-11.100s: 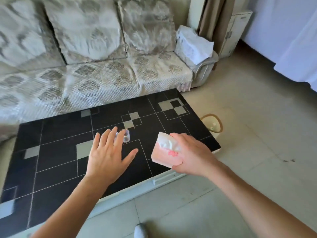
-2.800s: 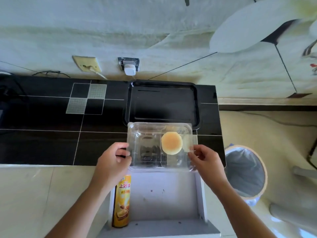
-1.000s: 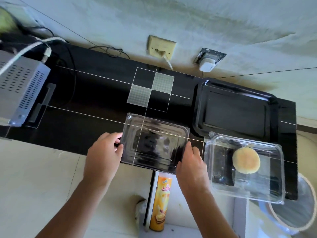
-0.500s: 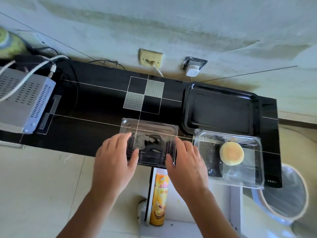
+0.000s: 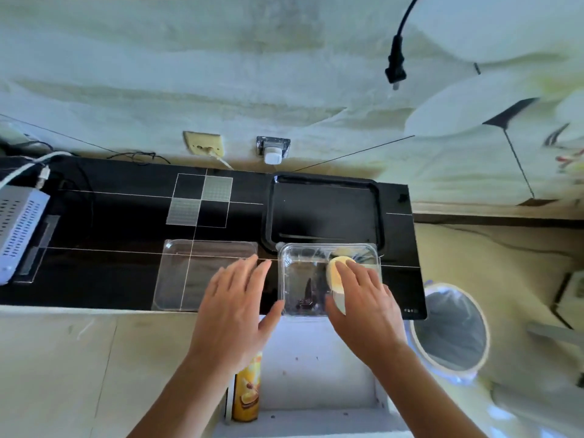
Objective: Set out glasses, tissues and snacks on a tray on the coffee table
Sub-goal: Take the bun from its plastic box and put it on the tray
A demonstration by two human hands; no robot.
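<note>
Snack cake (image 5: 335, 273), round and pale yellow, sits tipped up in the clear plastic box (image 5: 300, 279). The right hand (image 5: 363, 306) reaches into the box from the near side, and its fingertips (image 5: 343, 264) touch the top of the cake. The thumb lies by the lower edge of the cake, so the hand looks like it is closing around it, but I cannot tell if the grip is tight.

The left hand (image 5: 235, 306) is flat and spread wide, holding nothing. Its thumb is right next to the left wall of the box, maybe touching it. Its fingers point up over the right end of the clear lid (image 5: 189, 275), which lies flat on the black surface (image 5: 110, 222), just left of the box.

The black tray (image 5: 325, 181) has nothing in it. It lies on the surface behind the box, near the wall, and the far edge of the box comes right up to the tray's near rim.

A yellow snack can (image 5: 248, 393) stands in the white drawer (image 5: 316, 368) below the surface, partly hidden under the left wrist. A lined bin (image 5: 452, 330) stands on the floor to the right. A grey box with holes (image 5: 19, 229) sits at the far left of the surface. A white charger (image 5: 273, 158) is plugged into the wall.
</note>
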